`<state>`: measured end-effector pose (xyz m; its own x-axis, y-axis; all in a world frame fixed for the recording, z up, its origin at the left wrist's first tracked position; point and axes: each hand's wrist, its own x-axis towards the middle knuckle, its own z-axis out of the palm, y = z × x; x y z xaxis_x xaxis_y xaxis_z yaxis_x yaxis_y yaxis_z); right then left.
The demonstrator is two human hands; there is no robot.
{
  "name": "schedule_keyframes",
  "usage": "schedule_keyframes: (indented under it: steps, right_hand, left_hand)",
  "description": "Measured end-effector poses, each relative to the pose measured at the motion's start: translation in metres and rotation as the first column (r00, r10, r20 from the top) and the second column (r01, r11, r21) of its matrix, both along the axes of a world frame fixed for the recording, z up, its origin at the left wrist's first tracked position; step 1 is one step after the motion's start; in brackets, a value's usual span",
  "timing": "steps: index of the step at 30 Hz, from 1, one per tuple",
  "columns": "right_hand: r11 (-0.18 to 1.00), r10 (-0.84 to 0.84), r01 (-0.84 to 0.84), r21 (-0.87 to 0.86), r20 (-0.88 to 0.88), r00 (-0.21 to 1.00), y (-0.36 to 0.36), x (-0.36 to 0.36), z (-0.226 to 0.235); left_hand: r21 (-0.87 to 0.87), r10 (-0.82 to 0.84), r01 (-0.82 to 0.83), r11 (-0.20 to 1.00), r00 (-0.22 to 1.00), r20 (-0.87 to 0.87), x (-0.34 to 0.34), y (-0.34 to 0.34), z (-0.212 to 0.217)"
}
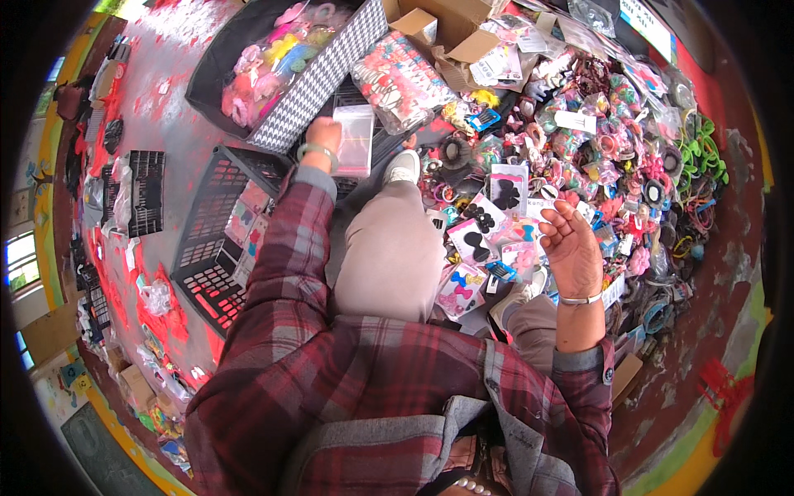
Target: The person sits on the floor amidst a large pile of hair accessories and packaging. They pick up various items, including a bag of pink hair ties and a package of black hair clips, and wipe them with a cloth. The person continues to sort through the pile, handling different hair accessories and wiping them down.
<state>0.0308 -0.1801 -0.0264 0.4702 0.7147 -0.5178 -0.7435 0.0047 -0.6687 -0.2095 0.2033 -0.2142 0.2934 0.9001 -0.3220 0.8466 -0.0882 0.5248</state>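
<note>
My left hand (323,134) is closed at the left edge of a clear, flat plastic box (356,142) with a pinkish rim; the fingertips are hidden. This box is above a dark crate, near my light shoe (403,168). On the right, my right hand (572,256) is palm up with loosely curled fingers apart and nothing in it. It hovers over a large heap of hair accessories (608,145). Close by on its left lie carded black hair bows (477,245), a card with a black bow (508,191) and a card of coloured bows (461,291).
A houndstooth-sided fabric bin (318,78) holds colourful bagged items. Beside it are a bulging clear bag (401,83) and an open cardboard box (463,29). A black plastic crate (201,211) with cards inside stands at left; another crate (145,192) lies beyond.
</note>
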Motion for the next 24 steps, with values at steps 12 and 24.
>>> schedule_keyframes:
  steps: [12, 24]
  right_hand:
    - [0.999, -0.01, 0.011, 0.041, -0.017, 1.0, -0.01, 0.002, -0.006]
    - [0.96, -0.22, 0.185, 0.209, 0.159, 0.963, -0.052, 0.055, 0.036]
  left_hand:
    - [0.08, 0.009, 0.026, 0.996, 0.913, -0.408, 0.019, -0.095, 0.031]
    - [0.092, -0.029, 0.071, 0.993, 0.919, -0.394, -0.01, -0.063, 0.002]
